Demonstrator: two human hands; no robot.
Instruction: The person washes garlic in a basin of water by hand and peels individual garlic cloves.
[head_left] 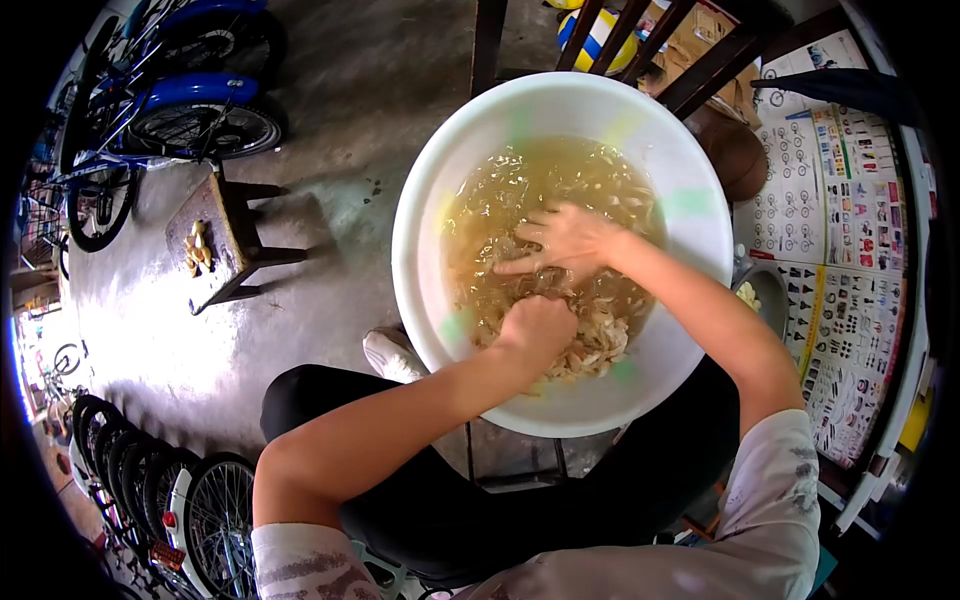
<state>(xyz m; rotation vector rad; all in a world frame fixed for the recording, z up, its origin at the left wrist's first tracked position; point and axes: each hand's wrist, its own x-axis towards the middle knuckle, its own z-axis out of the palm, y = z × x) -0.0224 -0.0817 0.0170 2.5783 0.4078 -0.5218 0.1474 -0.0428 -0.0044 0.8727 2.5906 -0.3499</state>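
In the head view, we have the tub (pixel 705 262) directly in front of us, between our knees. It contains cloudy water (pixel 600 165) and pale shreds (pixel 602 345), heaped at the near side. Our left hand (pixel 540 328) is clenched at the heap's left edge; we cannot tell whether it encloses shreds. Our right hand (pixel 570 240) is released, fingers spread, partly in the water, beyond the left. A bowl (pixel 772 305) sits just right of the tub. Well apart at left, a stool (pixel 226 218) supports tan pieces (pixel 198 248).
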